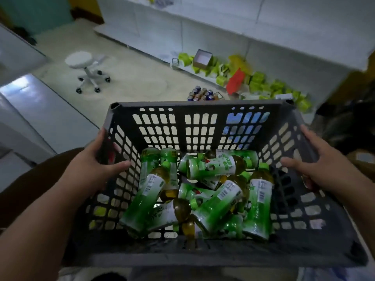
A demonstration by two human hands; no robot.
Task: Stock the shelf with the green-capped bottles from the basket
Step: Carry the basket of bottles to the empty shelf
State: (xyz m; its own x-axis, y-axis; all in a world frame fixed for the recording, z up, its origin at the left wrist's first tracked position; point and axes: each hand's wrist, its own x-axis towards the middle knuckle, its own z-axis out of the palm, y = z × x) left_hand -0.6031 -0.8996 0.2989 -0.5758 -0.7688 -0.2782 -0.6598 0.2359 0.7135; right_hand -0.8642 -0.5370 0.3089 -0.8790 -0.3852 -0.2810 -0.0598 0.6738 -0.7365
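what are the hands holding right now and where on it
Both hold the dark grey slotted plastic basket of green-capped bottles: the left hand grips its left side wall at the rim, the right hand its right side wall.

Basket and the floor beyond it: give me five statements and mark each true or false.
1. Both hands grip the basket by its side walls. True: the left hand holds the left wall, the right hand the right.
2. The green-capped bottles stand upright in neat rows. False: they lie jumbled on their sides.
3. A white stool on castors stands on the floor. True.
4. The basket is a solid-walled box. False: its walls are slotted, so the floor shows through.
5. One hand holds a bottle. False: neither hand touches a bottle.
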